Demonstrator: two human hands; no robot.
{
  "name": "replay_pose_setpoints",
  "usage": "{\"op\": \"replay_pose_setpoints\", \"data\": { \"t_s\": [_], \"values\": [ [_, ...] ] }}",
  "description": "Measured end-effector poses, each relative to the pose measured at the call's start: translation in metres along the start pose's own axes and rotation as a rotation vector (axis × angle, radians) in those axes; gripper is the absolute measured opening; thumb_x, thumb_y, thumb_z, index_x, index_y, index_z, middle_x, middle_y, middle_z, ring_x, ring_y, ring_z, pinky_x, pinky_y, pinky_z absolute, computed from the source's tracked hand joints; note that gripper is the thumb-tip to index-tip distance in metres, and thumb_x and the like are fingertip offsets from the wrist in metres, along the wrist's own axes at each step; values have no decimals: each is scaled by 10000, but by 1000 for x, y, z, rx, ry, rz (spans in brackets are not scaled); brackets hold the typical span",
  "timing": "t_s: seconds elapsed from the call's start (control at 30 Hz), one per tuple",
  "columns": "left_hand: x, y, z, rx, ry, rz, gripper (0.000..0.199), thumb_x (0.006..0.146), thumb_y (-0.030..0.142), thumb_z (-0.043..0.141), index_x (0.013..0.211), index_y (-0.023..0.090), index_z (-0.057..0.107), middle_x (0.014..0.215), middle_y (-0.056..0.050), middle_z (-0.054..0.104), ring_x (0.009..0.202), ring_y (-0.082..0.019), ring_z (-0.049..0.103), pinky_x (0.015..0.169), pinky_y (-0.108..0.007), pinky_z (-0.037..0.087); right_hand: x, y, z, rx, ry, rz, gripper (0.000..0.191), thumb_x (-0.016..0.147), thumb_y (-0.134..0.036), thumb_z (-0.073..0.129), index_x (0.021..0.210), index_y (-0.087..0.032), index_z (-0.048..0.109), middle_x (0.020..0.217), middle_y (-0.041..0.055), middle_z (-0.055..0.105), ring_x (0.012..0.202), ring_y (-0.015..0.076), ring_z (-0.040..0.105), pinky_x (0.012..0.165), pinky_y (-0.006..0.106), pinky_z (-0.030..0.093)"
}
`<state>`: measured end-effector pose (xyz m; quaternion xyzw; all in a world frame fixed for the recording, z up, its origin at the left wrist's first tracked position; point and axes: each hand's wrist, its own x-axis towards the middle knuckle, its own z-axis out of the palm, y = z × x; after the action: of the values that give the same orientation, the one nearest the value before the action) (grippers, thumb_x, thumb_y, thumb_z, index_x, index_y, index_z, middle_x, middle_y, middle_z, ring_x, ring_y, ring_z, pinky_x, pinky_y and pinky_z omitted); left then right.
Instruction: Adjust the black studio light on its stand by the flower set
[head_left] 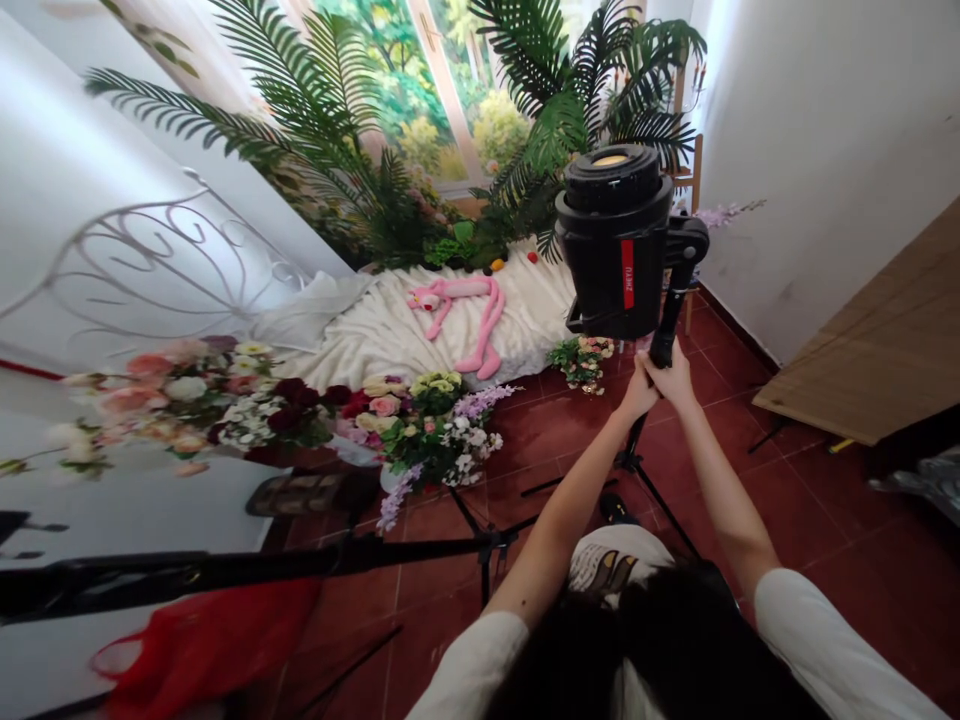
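- Left hand (639, 392) and right hand (674, 378) are set together, both wrapped around the upper pole of the light stand (637, 430); the far-side fingers are hidden.
- Just above the grip, the black studio light (611, 265) sits on the pole, with its bracket (686, 240) on the right side. The weight looks high and forward, so a firm two-handed hold close under the head seems right.
- Any turn or lift would be best made slowly, with the pole upright; if a clamp is loosened, one hand should bear the weight. Whether a knob is under the fingers, I cannot tell.
- On the light's barrel, above and slightly left of the grip, a red label (628, 274) appears to read "ZHEYU", the letters running lengthwise. A small pale mark on the upper ring is too small to read.
- Below the grip, the stand's legs (667, 505) spread near a shoe (617, 508); feet should stay clear of them.
- Left of the grip and lower, a second stand (420, 550) reaches across near the flowers (384, 405), a likely snag if the light swings that way.
- Farther left and beyond, a pink plush toy (465, 288) lies on a white blanket (367, 325).
- Right of the grip, well apart, is a tilted brown board (862, 340).
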<state>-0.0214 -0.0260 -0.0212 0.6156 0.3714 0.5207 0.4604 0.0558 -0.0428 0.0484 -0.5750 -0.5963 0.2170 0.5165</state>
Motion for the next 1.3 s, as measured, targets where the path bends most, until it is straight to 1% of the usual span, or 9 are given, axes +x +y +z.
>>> {"op": "replay_pose_setpoints", "data": {
  "t_s": [0.1, 0.23, 0.43, 0.6, 0.73, 0.87, 1.0, 1.13, 1.3],
  "values": [
    [-1, -1, 1, -42, -3, 50, 408, 861, 204, 579, 1223, 153, 398, 1183, -143, 580, 1059, -188, 583, 1020, -381, 460, -14, 4, -14, 2, -50, -42, 512, 745, -478, 686, 1155, -207, 542, 1004, 97, 687, 890, 259, 670, 840, 442, 543],
    [-3, 1, 1, -39, -11, 46, 310, 931, 374, 510, 1165, 177, 463, 1120, -94, 597, 1012, -171, 592, 978, -362, 472, -47, 13, -30, 68, -51, -114, 535, 800, -422, 675, 1265, -210, 516, 1225, 138, 630, 1070, 245, 646, 973, 446, 515],
    [-4, 9, -2, 33, 9, -24, 328, 932, 448, 501, 1115, 176, 504, 1043, -81, 613, 954, -176, 596, 931, -343, 470, -88, 24, -44, 24, -76, -90, 298, 869, -429, 616, 1086, -230, 662, 1266, 125, 604, 1210, 259, 580, 1020, 465, 490],
    [-4, 9, -1, 34, 12, -32, 326, 938, 465, 489, 1096, 181, 513, 1005, -72, 607, 902, -166, 591, 897, -328, 478, -99, 29, -45, -24, -95, -27, 292, 874, -447, 603, 1043, -233, 707, 1260, 128, 606, 1237, 273, 565, 1032, 471, 477],
    [-5, 12, -1, 25, 16, -53, 312, 942, 463, 489, 1059, 176, 521, 980, -64, 612, 893, -160, 597, 902, -321, 481, -105, 31, -42, 31, -102, 2, 366, 878, -432, 605, 1178, -232, 666, 1256, 122, 619, 1164, 253, 606, 1027, 461, 486],
    [-6, 20, -2, 43, -3, -64, 292, 957, 435, 476, 1075, 171, 517, 995, -67, 623, 893, -150, 603, 904, -313, 493, -111, 35, -35, 261, -114, 136, 563, 844, -453, 650, 1356, -240, 551, 1295, 122, 617, 1070, 222, 653, 960, 402, 538],
    [-7, 22, -2, 43, -3, -73, 301, 956, 438, 480, 1071, 164, 523, 965, -73, 623, 890, -159, 604, 903, -324, 495, -109, 40, -32, 414, -73, 255, 666, 784, -486, 704, 1382, -243, 540, 1250, 110, 646, 1069, 221, 651, 967, 376, 533],
    [-5, 14, -2, 42, 3, -37, 302, 951, 456, 481, 1049, 174, 523, 967, -69, 615, 890, -164, 591, 903, -334, 488, -104, 38, -34, 493, -81, 339, 648, 770, -478, 720, 1367, -281, 565, 1208, 75, 670, 1086, 224, 648, 933, 369, 555],
    [-4, 9, -2, 49, -10, -9, 281, 956, 442, 469, 1044, 178, 506, 972, -71, 600, 870, -163, 579, 872, -328, 492, -103, 27, -37, 642, -48, 449, 544, 787, -449, 712, 1303, -307, 614, 1178, 25, 692, 947, 171, 699, 837, 307, 590]
  ]
}}
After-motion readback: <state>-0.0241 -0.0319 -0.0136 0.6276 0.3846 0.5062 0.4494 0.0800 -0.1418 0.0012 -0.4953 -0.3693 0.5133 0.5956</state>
